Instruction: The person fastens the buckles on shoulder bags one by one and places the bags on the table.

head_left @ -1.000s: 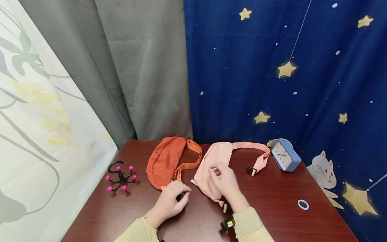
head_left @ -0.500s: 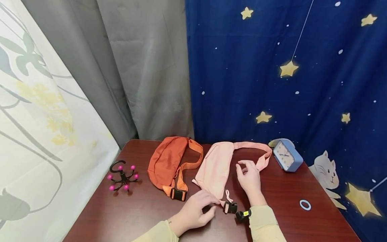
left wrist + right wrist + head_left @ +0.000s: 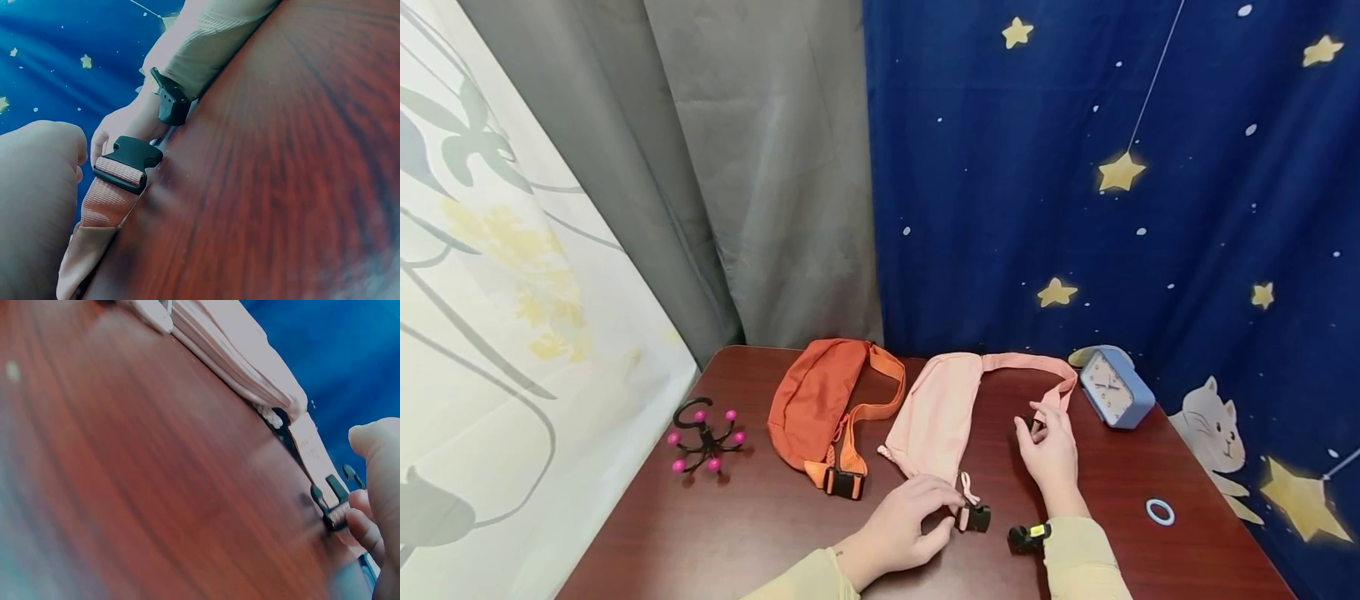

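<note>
A pink waist bag lies on the table, its strap looping off to the right. My left hand is beside the black socket half of its buckle, thumb and forefinger bent with their tips right at its webbing. That socket half shows whole in the left wrist view. My right hand reaches to the strap's far end. In the right wrist view its fingertips touch the pronged buckle half, with the thumb apart from it.
Left of the pink bag lies an orange waist bag with its black buckle fastened. A black hook rack with pink tips stands farther left. At the right are a blue alarm clock and a light-blue ring. Curtains hang behind the table.
My left hand has moved right from the orange bag's buckle to the pink bag's socket half. My right hand has moved from over the pink bag rightward to the strap's pronged end.
</note>
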Tool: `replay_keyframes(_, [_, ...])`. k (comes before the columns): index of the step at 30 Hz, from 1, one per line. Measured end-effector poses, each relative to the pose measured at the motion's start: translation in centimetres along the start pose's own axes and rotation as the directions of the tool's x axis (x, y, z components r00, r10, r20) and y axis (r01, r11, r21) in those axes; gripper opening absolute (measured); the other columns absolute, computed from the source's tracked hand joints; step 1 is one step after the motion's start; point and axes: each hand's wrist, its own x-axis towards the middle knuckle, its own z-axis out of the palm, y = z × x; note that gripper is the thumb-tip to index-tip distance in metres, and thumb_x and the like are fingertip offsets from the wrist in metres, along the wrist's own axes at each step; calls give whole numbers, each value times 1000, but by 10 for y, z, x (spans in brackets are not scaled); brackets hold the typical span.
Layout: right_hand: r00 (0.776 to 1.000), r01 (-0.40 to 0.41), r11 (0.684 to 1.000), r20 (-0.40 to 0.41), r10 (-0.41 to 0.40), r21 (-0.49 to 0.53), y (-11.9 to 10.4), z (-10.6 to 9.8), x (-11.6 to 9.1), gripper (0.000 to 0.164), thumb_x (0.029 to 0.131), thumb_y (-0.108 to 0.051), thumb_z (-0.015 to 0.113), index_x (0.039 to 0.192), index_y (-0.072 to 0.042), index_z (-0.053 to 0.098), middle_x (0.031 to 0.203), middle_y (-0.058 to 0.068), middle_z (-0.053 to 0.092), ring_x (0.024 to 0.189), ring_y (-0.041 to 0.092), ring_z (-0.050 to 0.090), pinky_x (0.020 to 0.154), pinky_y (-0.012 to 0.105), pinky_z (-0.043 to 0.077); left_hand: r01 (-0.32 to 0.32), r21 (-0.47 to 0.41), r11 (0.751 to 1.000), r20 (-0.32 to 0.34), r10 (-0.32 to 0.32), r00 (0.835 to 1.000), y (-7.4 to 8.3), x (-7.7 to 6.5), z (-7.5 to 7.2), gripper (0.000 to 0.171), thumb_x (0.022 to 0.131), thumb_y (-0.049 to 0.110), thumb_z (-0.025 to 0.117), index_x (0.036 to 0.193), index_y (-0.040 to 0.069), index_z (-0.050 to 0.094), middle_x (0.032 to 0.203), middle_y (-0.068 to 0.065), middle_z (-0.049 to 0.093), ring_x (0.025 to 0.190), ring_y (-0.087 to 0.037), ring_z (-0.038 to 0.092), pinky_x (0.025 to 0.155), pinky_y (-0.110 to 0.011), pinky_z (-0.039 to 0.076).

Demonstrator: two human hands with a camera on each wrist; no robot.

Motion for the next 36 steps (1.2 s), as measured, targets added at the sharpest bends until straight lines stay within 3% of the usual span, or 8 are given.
replay_keyframes(8, [989,-72,997,124,76,-30,16,-11,2,47,103,-29,77,144,-7,69,136,21,67,78,20,69,76,33,57,55,-33,998,35,-54,998,5,4,5,27,94,12,79,120,18,77,116,7,75,120,-10,71,109,-23,55])
replay_keyframes(18, [990,-71,997,123,74,-29,20,-9,2,35,106,-23,72,137,-6,74,119,19,72,76,15,69,75,31,56,91,24,996,99,-93,991,9,11,19,31,96,19,79,126,20,77,121,6,76,122,-11,69,111,-25,54])
replay_keyframes(28, [984,-89,995,149,95,-47,13,-13,4,25,107,-18,69,130,-9,76,109,14,74,79,17,73,82,36,58,77,95,992,143,-90,986,8,9,20,29,97,18,78,126,19,80,124,6,81,124,-16,73,120,-54,52])
replay_keyframes(36, [974,-128,991,184,135,-49,14,-13,3,23,108,-19,70,129,-13,77,111,11,79,85,21,76,80,35,57,127,85,988,202,-142,969,8,6,20,27,99,22,77,126,21,79,124,9,81,119,-7,73,123,-52,50])
